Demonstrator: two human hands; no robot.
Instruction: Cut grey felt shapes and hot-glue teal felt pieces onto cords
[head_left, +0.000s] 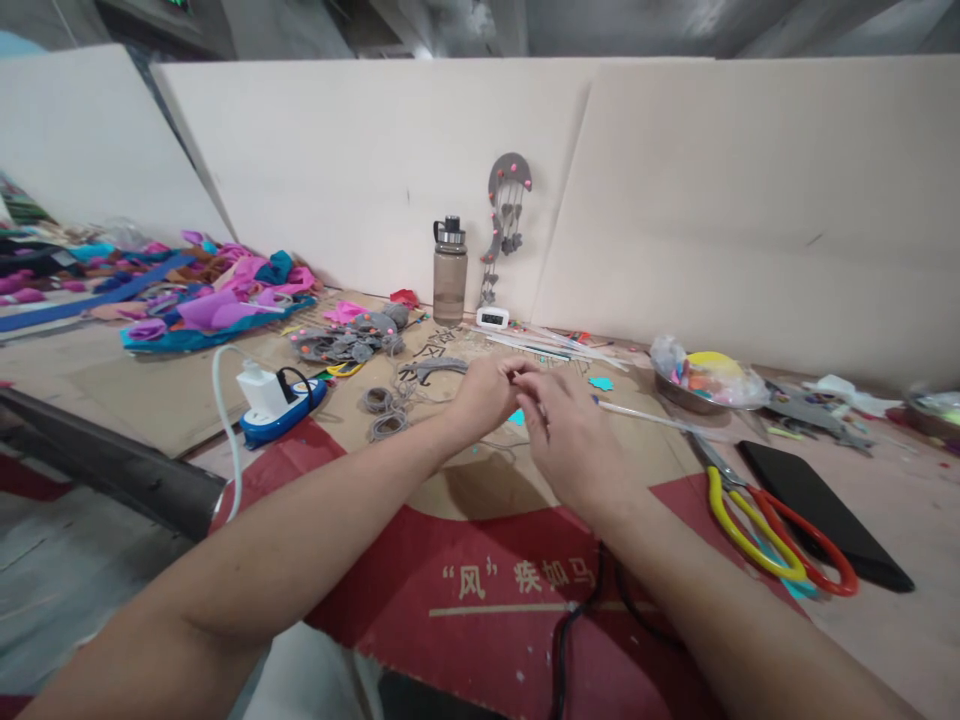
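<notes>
My left hand [484,395] and my right hand [570,430] meet over the middle of the cardboard, fingertips pinched together. Whatever small thing lies between them is hidden by the fingers. Just left of my left hand is a curved grey felt piece [442,366]. Nearby lie loops of thin grey cord [388,427], and a strand runs on beneath my hands. A small turquoise scrap [516,416] shows under the fingers. Beyond my right hand, a thin white stick with a blue end [637,411] rests on the table.
Scissors with yellow and red handles [757,520] and a black phone [821,515] lie at right. A metal bowl [690,395] holds wrapped pieces. Behind stand a bottle [450,280] and small clock [493,318]. Left are a blue power strip [281,425] and felt scraps [225,300].
</notes>
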